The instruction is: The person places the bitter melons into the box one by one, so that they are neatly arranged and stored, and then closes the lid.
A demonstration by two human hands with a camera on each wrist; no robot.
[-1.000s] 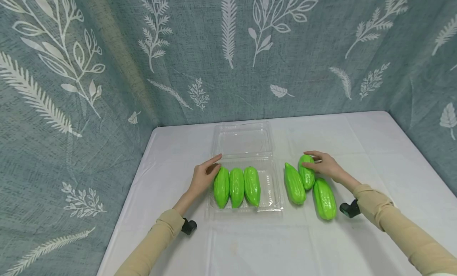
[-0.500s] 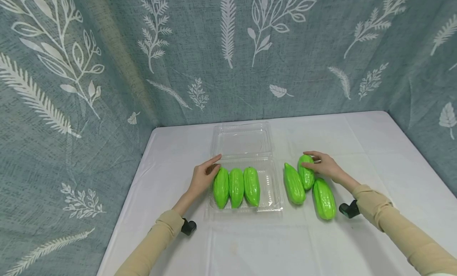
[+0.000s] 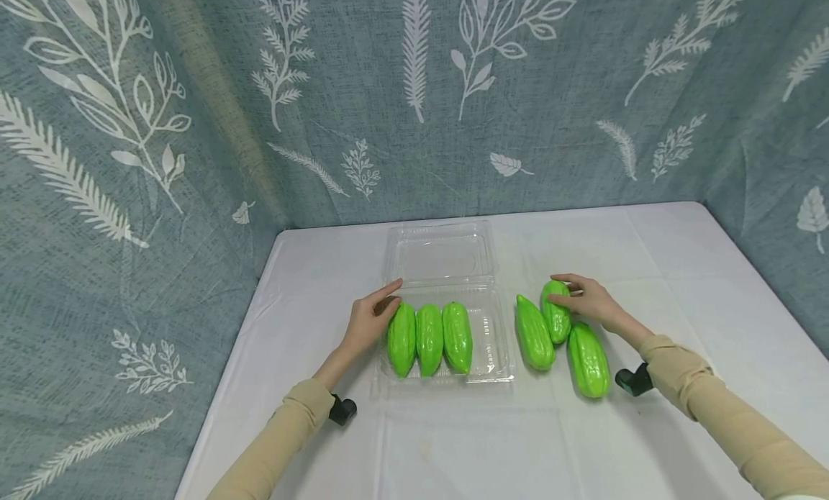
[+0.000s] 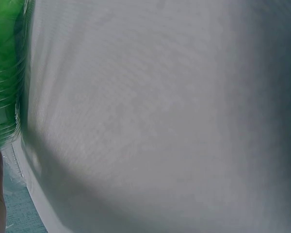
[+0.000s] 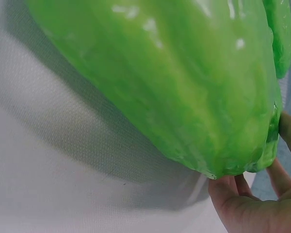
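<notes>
Clear tray point(image 3: 492, 356), right third open, beside loose gourds point(image 3: 534, 333).

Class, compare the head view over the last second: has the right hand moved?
No. The right hand grips the same green gourd, equally far from the clear tray as before.

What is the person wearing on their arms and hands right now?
Both arms wear long tan sleeves, the left sleeve and the right sleeve. A small black device sits at each wrist. The left hand and right hand are bare: no gloves.
</notes>
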